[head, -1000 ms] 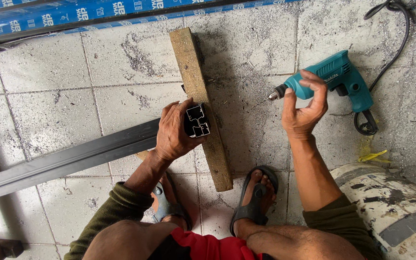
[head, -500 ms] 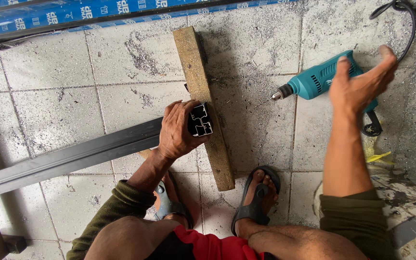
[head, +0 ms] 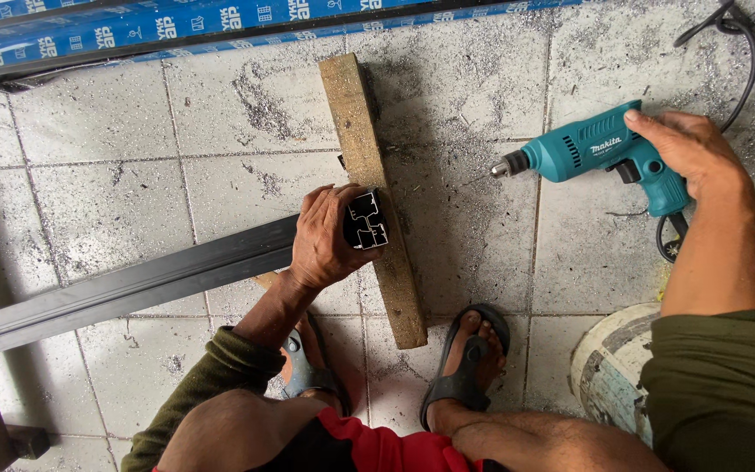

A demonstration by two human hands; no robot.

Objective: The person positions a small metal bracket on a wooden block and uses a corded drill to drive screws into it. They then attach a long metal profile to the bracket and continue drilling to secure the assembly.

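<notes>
Head view, looking down. A dark metal profile runs from the lower left up to the centre, its cut end resting across a wooden block that lies lengthwise on the tiled floor. The left hand is closed over the profile just behind the cut end, fingers wrapped over the top, pinning it on the block. To the right, well apart from the profile, a teal electric drill lies on its side on the tiles, bit pointing left toward the block; the right hand rests over its rear and handle, fingers curved around it. Bare tile dusted with metal shavings separates drill tip and block. A black cable curls away at the upper right. A blue-wrapped bundle of long stock bounds the top edge. Two sandalled feet stand just below the block, and a paint-stained bucket sits at the lower right beside the right arm.
</notes>
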